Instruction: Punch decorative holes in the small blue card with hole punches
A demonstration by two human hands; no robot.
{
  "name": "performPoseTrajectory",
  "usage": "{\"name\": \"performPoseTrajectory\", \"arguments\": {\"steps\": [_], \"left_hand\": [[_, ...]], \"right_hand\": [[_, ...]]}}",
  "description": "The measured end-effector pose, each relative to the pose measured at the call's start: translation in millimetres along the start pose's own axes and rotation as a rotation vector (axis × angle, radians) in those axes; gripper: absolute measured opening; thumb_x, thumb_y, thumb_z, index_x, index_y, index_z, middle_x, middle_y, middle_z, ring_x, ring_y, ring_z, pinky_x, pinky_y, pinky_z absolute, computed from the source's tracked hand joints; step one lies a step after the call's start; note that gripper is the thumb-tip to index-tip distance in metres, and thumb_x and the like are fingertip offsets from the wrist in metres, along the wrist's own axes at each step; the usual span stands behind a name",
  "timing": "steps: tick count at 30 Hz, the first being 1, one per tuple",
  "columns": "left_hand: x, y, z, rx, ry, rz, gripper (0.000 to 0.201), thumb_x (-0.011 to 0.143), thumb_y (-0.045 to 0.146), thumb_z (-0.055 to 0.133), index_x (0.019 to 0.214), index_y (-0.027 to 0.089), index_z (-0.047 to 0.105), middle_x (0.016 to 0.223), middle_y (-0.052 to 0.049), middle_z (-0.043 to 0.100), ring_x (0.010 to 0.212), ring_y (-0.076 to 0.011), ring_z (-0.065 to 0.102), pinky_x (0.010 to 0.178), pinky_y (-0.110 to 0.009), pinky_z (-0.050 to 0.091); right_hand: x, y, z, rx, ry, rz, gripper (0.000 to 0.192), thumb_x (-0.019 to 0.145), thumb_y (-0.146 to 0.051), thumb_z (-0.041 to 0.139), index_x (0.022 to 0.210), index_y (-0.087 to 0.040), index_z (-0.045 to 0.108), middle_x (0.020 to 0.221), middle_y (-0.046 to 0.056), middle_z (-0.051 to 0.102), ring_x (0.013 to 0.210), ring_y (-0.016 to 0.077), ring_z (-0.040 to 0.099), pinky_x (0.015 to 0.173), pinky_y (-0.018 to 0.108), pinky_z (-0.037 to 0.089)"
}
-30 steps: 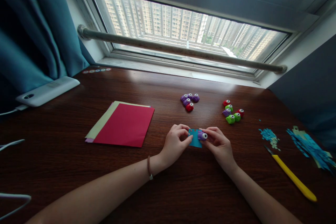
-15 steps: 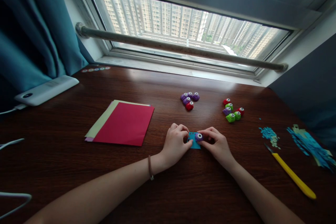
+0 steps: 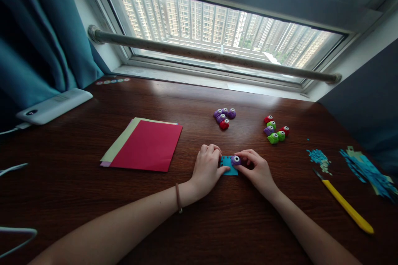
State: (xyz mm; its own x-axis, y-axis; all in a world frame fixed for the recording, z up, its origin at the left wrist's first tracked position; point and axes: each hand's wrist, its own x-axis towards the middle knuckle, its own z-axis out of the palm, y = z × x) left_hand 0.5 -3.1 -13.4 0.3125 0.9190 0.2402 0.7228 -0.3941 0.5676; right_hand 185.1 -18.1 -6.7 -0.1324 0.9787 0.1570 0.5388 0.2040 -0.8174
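In the head view, your right hand (image 3: 255, 169) has its thumb and fingers close together, and they hold a small purple punch (image 3: 236, 160). Its round white button, with a dark star on it, faces up towards you. This punch sits at the far right part of a small blue paper (image 3: 231, 172), which is between your two hands, above the brown table (image 3: 199, 232). Small dark marks run along the far edge of the paper.

Your left hand (image 3: 207, 170) touches the paper from the left side: the thumb lies on it and the other fingers are bent near the far left corner. I cannot tell if they pinch it, because the fingertips are partly hidden.

Beyond your hands stand a purple and red group of punches (image 3: 224, 124) and, more to the right, a red, green and purple group (image 3: 273, 138). To your left lies a red sheet (image 3: 146, 145) over paler ones. Well to the right are small paper bits (image 3: 318, 157), a yellow-handled knife (image 3: 346, 205) and blue strips (image 3: 370, 174).
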Motion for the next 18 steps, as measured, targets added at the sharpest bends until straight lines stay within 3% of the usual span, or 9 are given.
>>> {"name": "performPoseTrajectory", "arguments": {"steps": [14, 18], "left_hand": [[-0.3, 1.5, -0.2, -0.041, 0.008, -0.014, 0.031, 0.064, 0.026, 0.077, 0.081, 0.017, 0.053, 0.093, -0.004, 0.052, 0.088, -0.0229, 0.044, 0.079, -0.038, 0.042], [0.6, 1.9, -1.1, -0.129, 0.080, -0.061, 0.031, 0.070, 0.031, 0.072, 0.091, 0.017, 0.055, 0.099, -0.007, 0.051, 0.094, -0.0239, 0.045, 0.083, -0.039, 0.042]], "right_hand": [[0.3, -1.2, 0.1, -0.015, 0.000, 0.002, 0.024, 0.069, -0.023, 0.066, 0.093, -0.021, 0.065, 0.089, 0.004, 0.057, 0.072, 0.0153, 0.051, 0.062, 0.028, 0.042], [-0.9, -1.1, 0.9, 0.023, 0.047, -0.016, 0.031, 0.070, -0.029, 0.067, 0.099, -0.020, 0.062, 0.090, 0.005, 0.056, 0.072, 0.0157, 0.050, 0.061, 0.029, 0.043]]}}
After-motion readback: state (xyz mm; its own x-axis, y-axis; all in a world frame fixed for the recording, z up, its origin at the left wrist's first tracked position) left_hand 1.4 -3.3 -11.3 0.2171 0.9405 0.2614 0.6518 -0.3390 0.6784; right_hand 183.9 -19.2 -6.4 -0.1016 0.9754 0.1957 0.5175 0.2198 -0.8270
